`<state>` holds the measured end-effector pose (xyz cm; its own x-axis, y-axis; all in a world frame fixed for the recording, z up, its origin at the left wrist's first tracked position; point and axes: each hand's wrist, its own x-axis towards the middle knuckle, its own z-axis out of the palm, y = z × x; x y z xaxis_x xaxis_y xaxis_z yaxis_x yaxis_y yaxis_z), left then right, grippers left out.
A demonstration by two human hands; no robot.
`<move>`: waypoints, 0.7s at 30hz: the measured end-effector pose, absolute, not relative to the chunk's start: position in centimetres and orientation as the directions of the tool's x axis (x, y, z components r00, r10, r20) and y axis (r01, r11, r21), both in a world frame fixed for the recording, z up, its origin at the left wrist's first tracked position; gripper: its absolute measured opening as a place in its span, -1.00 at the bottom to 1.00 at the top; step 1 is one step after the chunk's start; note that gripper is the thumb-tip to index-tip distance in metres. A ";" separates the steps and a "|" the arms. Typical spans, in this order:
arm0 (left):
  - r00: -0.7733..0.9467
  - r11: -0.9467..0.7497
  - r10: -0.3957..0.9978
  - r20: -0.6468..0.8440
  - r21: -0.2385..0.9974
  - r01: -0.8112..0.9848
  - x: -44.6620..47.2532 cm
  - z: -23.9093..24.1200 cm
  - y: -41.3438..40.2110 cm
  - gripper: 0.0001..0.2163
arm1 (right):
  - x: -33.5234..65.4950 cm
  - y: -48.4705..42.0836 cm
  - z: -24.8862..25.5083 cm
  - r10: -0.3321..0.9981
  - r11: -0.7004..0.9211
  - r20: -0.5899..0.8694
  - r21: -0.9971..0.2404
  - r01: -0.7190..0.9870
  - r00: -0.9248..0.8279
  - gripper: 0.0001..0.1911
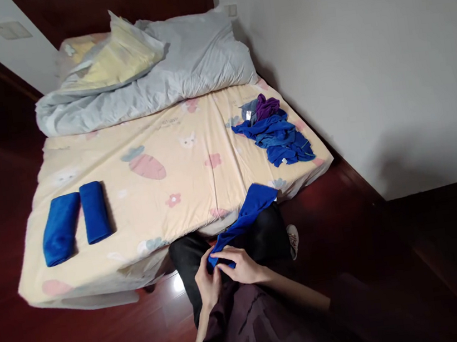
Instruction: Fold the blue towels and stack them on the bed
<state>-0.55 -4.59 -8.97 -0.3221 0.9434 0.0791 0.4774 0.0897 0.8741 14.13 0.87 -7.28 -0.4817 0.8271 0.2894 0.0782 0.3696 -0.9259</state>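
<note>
- Dark maroon shirt (253, 325) nearest camera, head view; black trousers (271, 235) below, one sneaker (294, 241) visible past right leg.
- Left hand (208, 280): fingers closed on near end of blue cloth (245, 216).
- Right hand (241, 264): thumb and fingers pinching same end, hands close together over lap.
- Blue cloth runs from hands across lap toward right knee; wide far end near mattress edge, contact with bed unclear.
- Bed (186, 171): cream sheet, carrot/flower/rabbit print.
- Left on bed: two blue folded cloths side by side, wider one (63, 229) outer, narrower one (96, 212) inner.
- Right on bed: crumpled cloth pile (278, 136), mostly blue, purple cloth (268, 106) at back.
- Head end: grey quilt (212, 44), yellow pillow (117, 62) on it.
</note>
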 end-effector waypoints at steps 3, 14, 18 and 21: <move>-0.302 0.091 0.948 0.103 0.820 0.566 -1.8 -8.4 -5.7 -0.61 | 14.9 1.5 -7.9 0.796 0.465 0.326 -0.868 0.171 -0.511 -0.61; 0.167 -0.301 0.945 0.280 0.555 0.776 -3.7 -0.3 -6.8 -0.58 | 16.4 2.1 -8.7 0.804 0.410 0.281 -0.901 0.145 -0.524 -0.72; 0.065 -0.295 0.879 0.472 0.434 0.851 -5.8 2.8 -8.0 -0.63 | 16.2 3.0 -11.1 0.884 0.299 0.201 -0.937 0.182 -0.422 -0.72; -0.100 -0.191 0.741 0.664 0.352 0.916 -8.0 4.8 -9.4 -0.71 | 17.2 4.3 -13.4 0.933 0.214 0.106 -0.932 0.293 -0.345 -0.69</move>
<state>-7.96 -9.37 4.78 -0.1002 0.7410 0.6640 0.9165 -0.1911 0.3516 17.17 4.27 -13.36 -0.3447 0.9327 0.1055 0.2928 0.2136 -0.9320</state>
